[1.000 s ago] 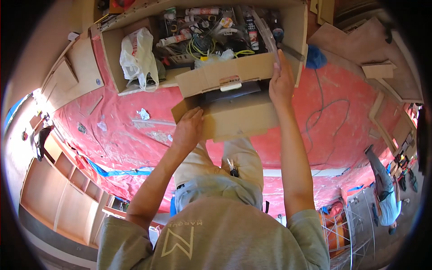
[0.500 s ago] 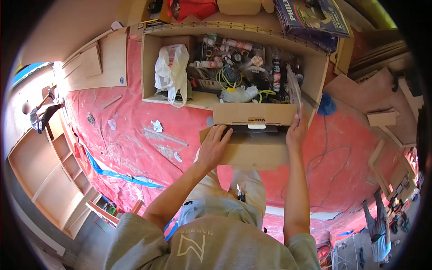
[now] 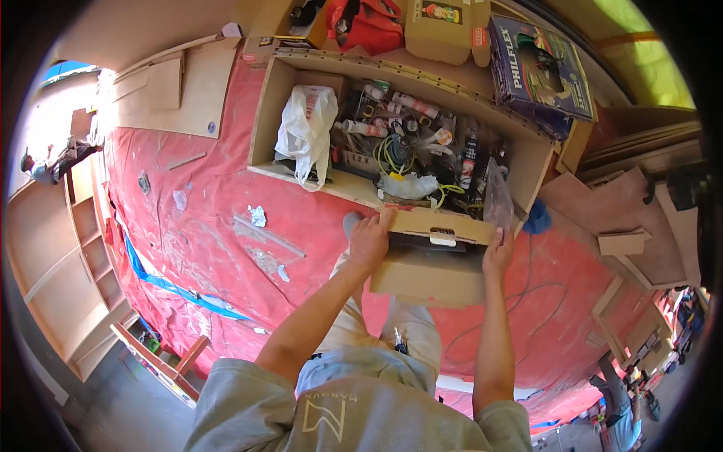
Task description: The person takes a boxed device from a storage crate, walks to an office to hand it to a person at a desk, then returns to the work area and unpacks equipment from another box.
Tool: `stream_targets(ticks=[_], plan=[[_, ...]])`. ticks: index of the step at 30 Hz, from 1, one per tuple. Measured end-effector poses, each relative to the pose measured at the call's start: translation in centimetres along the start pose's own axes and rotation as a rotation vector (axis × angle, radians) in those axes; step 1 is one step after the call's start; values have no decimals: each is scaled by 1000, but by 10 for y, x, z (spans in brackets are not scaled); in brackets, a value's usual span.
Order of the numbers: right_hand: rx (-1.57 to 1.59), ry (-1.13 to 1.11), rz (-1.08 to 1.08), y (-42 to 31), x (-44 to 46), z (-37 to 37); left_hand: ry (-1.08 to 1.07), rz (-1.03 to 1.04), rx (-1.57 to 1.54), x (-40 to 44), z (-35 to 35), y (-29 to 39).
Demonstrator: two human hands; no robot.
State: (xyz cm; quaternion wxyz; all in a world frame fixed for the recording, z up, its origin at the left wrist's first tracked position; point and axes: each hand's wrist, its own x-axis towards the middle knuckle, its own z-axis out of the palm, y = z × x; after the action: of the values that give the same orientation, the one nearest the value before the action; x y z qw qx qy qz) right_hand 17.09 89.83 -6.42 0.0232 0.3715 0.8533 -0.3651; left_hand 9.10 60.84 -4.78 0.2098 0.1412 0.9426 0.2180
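An opened cardboard box (image 3: pixel 428 283) is in front of my body, its flap with a white tab raised on the far side and something dark inside. My left hand (image 3: pixel 369 239) grips the box's left side, fingertips at the flap's corner. On the right, my right hand (image 3: pixel 498 253) is closed round the other end. Clear plastic (image 3: pixel 498 197) stands just beyond its fingertips; whether the fingers pinch it I cannot tell. Just past the box lies a wooden crate (image 3: pixel 260 113) with tubes, a yellow-green cord (image 3: pixel 388 157) and a white plastic bag (image 3: pixel 305 132) in it.
Red sheeting (image 3: pixel 218 192) with scraps of debris covers the surface around me. A Philflex box (image 3: pixel 520 79) and a red bag (image 3: pixel 364 26) lie behind the crate. Wood panels (image 3: pixel 177 90) lie to the left, cut boards (image 3: pixel 602 200) to the right. Other people appear at both far edges.
The box has tilted and shifted slightly right and nearer me in view. My left hand has moved from the box's opening up to the flap's left corner. The camera view has turned.
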Motion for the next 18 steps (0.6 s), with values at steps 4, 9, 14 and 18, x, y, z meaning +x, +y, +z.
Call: stream_targets(ticks=[4,9,14,18], plan=[[-17,10,-52,2,9,1,39,-6,90,3,1,3],[-193,-64,-487,-26,0,-17,67,-16,91,4,7,0],[-460,-372,-709,-57,-1,-40,11,-13,71,-2,8,-4],[-486,-532,-767,-70,9,-21,-7,-32,59,-2,10,-3]])
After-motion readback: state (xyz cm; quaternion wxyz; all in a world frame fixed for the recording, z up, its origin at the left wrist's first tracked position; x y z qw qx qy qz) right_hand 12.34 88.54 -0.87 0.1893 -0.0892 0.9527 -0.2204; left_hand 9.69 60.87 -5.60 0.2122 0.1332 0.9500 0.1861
